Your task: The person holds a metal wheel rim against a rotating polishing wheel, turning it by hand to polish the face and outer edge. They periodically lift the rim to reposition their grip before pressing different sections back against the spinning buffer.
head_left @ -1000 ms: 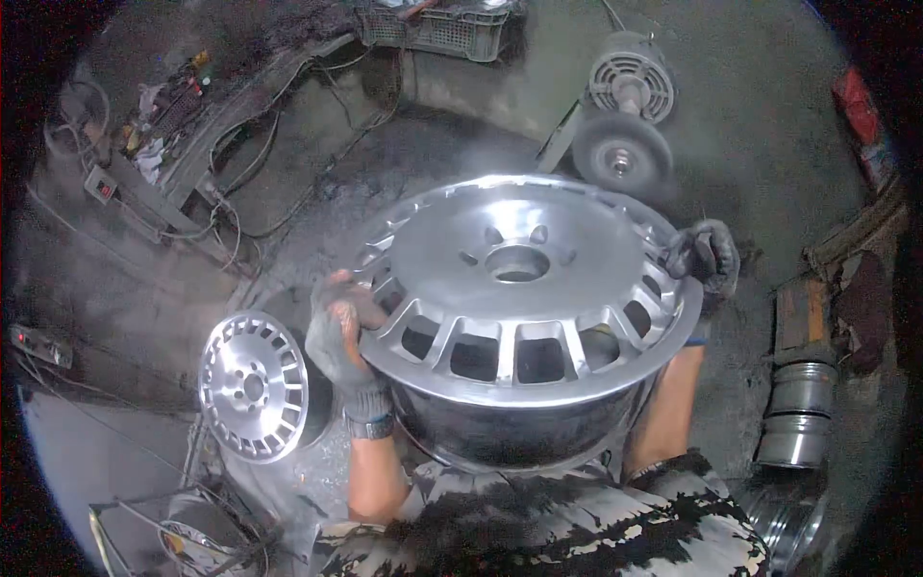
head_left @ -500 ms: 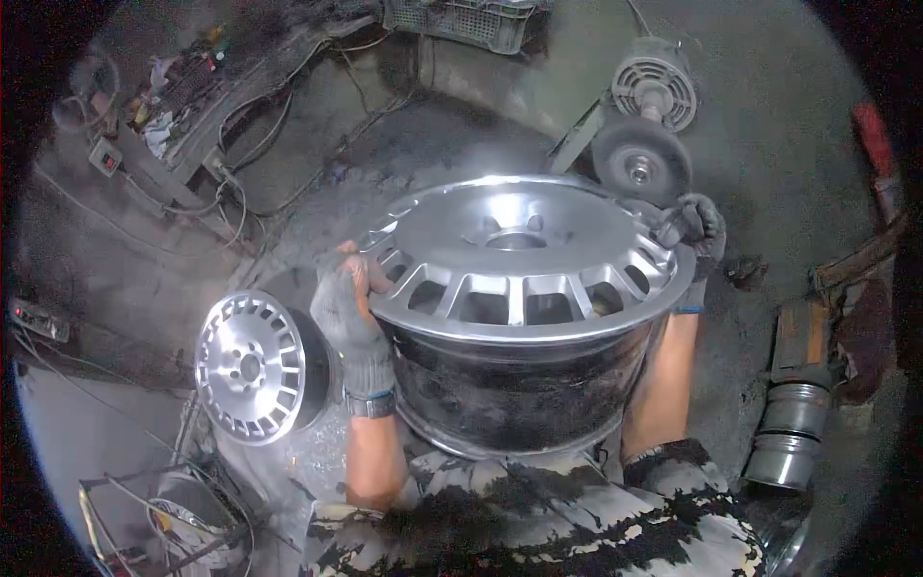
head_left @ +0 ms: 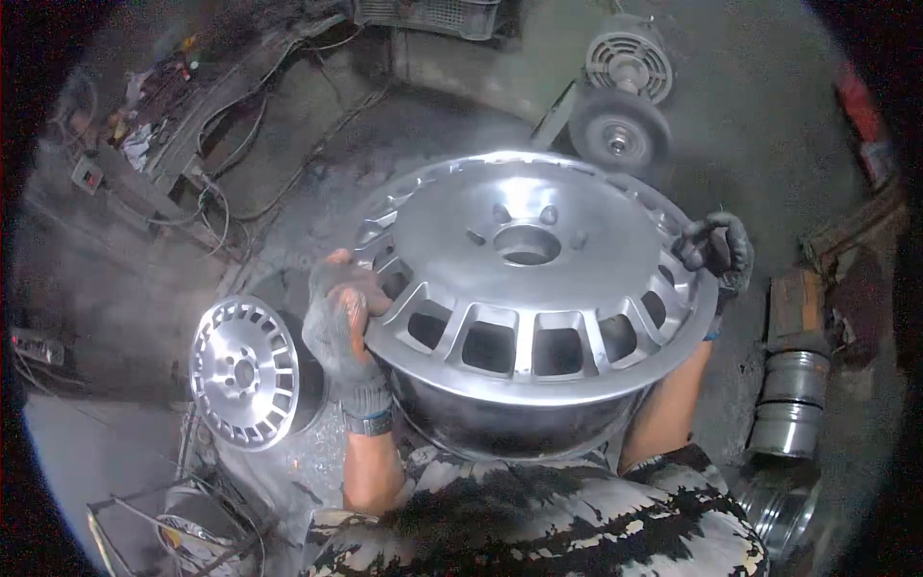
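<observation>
Between my two gloved hands is a large silver wheel rim (head_left: 447, 250), its slotted face tilted up toward me and its dark barrel resting near my lap. My left hand (head_left: 348, 322), in a worn grey glove with bare fingertips showing, grips the rim's left edge, fingers hooked into a slot. On the far right edge, my right hand (head_left: 716, 252) is closed around the rim with fingers curled at a slot. Beyond the rim stands a motor (head_left: 630, 62) with a round buffing wheel (head_left: 620, 135) on its shaft, apart from the rim.
A second wheel rim (head_left: 245, 372) leans upright on the floor at left. Stacked metal cylinders (head_left: 793, 404) lie at right. Cables (head_left: 226, 207) run along a cluttered bench at upper left. A plastic crate (head_left: 428, 14) sits at the back, a wire frame (head_left: 125, 519) at lower left.
The wheel rim has tipped so its face shows more fully toward me. My right hand has shifted right and slightly down with it; the motor appears farther left and higher in view.
</observation>
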{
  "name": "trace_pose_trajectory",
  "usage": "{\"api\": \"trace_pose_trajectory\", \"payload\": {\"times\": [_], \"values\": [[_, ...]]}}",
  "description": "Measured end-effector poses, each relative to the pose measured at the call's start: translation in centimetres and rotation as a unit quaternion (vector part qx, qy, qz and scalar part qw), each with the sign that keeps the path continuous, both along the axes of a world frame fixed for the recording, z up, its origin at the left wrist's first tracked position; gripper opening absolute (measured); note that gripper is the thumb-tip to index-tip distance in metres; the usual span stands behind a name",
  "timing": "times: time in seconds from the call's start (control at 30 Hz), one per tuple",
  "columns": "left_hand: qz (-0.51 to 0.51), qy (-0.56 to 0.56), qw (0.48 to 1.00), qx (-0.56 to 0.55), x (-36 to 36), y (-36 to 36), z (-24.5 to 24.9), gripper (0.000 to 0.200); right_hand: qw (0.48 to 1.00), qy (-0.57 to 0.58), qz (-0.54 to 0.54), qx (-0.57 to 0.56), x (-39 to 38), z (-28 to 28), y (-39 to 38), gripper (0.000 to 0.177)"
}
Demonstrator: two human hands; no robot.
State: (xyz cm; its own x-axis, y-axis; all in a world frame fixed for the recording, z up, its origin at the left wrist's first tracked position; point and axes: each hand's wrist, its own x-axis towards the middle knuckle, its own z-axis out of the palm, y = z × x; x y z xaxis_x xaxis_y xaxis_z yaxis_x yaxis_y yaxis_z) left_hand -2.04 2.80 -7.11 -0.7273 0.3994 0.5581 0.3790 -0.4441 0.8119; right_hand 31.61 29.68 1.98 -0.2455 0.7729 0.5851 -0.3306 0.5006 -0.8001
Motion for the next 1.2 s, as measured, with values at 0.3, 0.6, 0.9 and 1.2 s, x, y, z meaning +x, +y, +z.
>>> {"api": "trace_pose_trajectory", "payload": {"times": [0.3, 0.6, 0.9, 1.2], "values": [[-0.028, -0.123, 0.992, 0.029, 0.8, 0.3, -1.5, 0.030, 0.994, -0.018, -0.103, -0.010, 0.9, 0.2, -1.2, 0.039], [0.021, -0.069, 0.997, 0.010, 0.4, -0.2, 0.1, 0.036, 0.999, -0.023, 0.028, -0.003, -0.2, -1.0, 3.4, 0.031], [0.078, 0.031, 0.996, -0.037, -1.2, -0.4, -0.6, 0.041, 0.991, 0.044, -0.055, -0.114, -6.5, -4.4, 8.6, 0.030], [0.007, -0.114, 0.992, 0.054, -1.7, 0.5, -2.4, 0.031, 0.993, 0.007, 0.077, -0.089, -4.8, -3.3, 7.2, 0.014]]}}
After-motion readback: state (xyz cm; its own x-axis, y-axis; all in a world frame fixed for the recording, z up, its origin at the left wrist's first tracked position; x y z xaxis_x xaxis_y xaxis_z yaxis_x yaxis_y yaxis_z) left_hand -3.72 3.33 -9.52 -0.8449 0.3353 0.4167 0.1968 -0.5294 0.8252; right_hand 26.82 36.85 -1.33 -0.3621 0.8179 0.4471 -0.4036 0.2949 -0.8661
